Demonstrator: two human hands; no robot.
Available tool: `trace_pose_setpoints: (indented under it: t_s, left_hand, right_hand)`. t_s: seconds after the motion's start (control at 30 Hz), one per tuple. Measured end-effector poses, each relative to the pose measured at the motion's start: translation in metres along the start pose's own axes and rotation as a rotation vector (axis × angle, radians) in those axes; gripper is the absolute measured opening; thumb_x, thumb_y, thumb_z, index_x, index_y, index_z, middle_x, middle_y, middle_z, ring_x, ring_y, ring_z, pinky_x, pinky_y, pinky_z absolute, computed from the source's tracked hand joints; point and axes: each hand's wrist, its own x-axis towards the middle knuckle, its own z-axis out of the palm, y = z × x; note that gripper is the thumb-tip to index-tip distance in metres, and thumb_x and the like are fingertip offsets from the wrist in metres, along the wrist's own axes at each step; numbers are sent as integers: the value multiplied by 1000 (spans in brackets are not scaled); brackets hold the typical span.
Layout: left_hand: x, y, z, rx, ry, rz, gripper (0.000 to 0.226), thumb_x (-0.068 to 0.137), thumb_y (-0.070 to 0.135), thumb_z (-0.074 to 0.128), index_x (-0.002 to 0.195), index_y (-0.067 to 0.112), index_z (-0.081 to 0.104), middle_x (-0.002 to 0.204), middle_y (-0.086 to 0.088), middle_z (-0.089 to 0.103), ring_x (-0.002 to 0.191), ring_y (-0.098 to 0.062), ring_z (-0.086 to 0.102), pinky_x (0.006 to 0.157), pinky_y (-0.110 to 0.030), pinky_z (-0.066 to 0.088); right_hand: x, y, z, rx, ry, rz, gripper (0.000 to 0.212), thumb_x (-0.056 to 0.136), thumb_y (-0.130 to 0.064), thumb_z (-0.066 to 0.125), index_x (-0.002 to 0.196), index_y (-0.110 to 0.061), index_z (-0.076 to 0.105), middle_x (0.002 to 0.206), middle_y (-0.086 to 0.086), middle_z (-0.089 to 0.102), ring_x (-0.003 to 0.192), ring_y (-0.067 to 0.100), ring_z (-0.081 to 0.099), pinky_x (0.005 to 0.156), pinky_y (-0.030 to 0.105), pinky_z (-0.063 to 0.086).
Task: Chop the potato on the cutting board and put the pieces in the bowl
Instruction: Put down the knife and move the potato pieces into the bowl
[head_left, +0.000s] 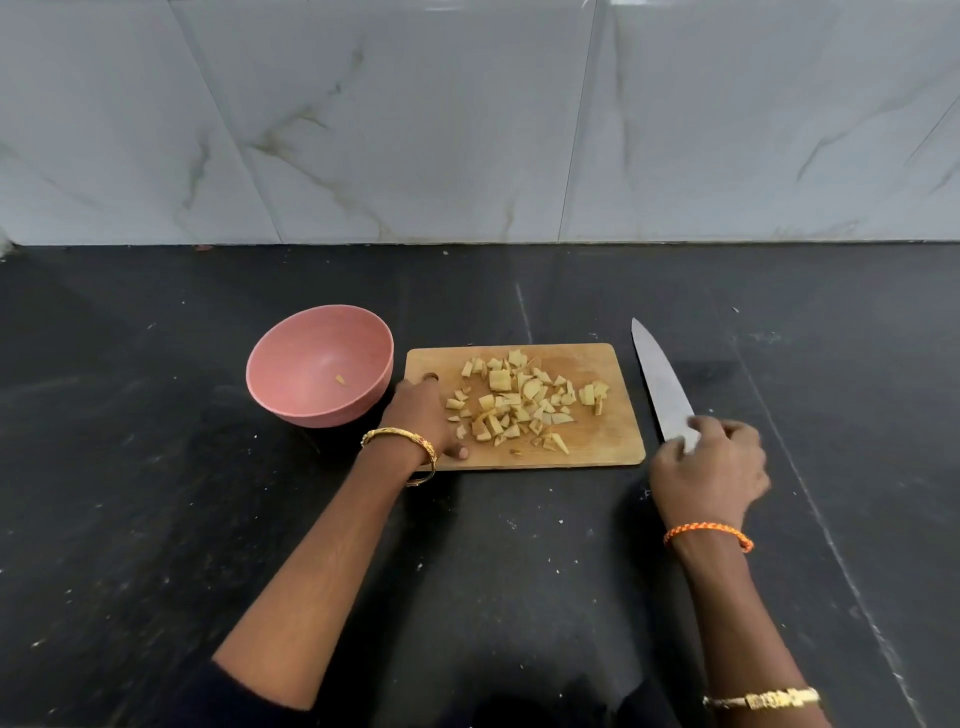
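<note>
Several chopped potato pieces (519, 402) lie spread over the wooden cutting board (597, 441). My left hand (423, 415) grips the board's left end, thumb on its near edge. A pink bowl (317, 364) stands just left of the board and holds one small potato piece (340, 380). A large knife (662, 382) lies on the counter right of the board, its blade pointing away from me. My right hand (709, 470) rests over the knife's handle with fingers curled on it; the handle is hidden.
The dark stone counter (156, 467) runs back to a white marble-tiled wall (467, 130). Small crumbs are scattered on the counter near me.
</note>
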Motion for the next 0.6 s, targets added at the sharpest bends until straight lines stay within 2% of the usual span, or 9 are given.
trace_pose_setpoints:
  t_s: [0.1, 0.2, 0.27, 0.4, 0.5, 0.6]
  left_hand:
    - [3, 0, 0, 22, -5, -42, 95, 55, 25, 89, 134, 10, 38, 131, -14, 43, 115, -30, 52, 98, -36, 42]
    - [9, 1, -1, 22, -8, -14, 86, 55, 29, 89, 126, 9, 43, 130, -14, 42, 110, -28, 52, 93, -35, 43]
    - [12, 3, -2, 36, -33, 19, 84, 56, 29, 88, 124, 9, 43, 130, -14, 41, 109, -27, 51, 92, -33, 42]
    - [16, 2, -2, 3, -56, 47, 87, 56, 26, 88, 129, 11, 42, 135, -13, 34, 112, -27, 50, 98, -33, 42]
    - [19, 4, 0, -38, -92, 82, 88, 58, 23, 87, 132, 13, 41, 136, -10, 32, 115, -27, 50, 101, -34, 42]
    - [23, 8, -2, -80, -146, 85, 92, 57, 26, 88, 133, 13, 39, 135, -8, 37, 118, -25, 48, 101, -36, 43]
  right_hand:
    - [8, -19, 11, 49, -177, -189, 40, 83, 4, 48, 121, 4, 59, 127, 23, 46, 119, 38, 39, 101, 37, 32]
    - [17, -38, 25, 2, -307, -259, 38, 84, 5, 48, 121, 6, 56, 127, 22, 43, 119, 36, 38, 100, 33, 33]
    - [20, -49, 35, -28, -339, -268, 34, 85, 2, 49, 119, 6, 55, 127, 21, 42, 119, 36, 38, 100, 34, 34]
    - [20, -65, 50, -23, -398, -327, 41, 83, 6, 49, 123, 1, 53, 128, 19, 39, 119, 34, 41, 100, 31, 37]
    - [27, -69, 51, 36, -447, -381, 42, 82, 8, 49, 121, -2, 59, 124, 16, 49, 109, 30, 53, 88, 23, 40]
    - [43, -75, 47, 94, -344, -423, 32, 86, 5, 46, 109, -3, 67, 111, 15, 62, 102, 28, 59, 83, 23, 43]
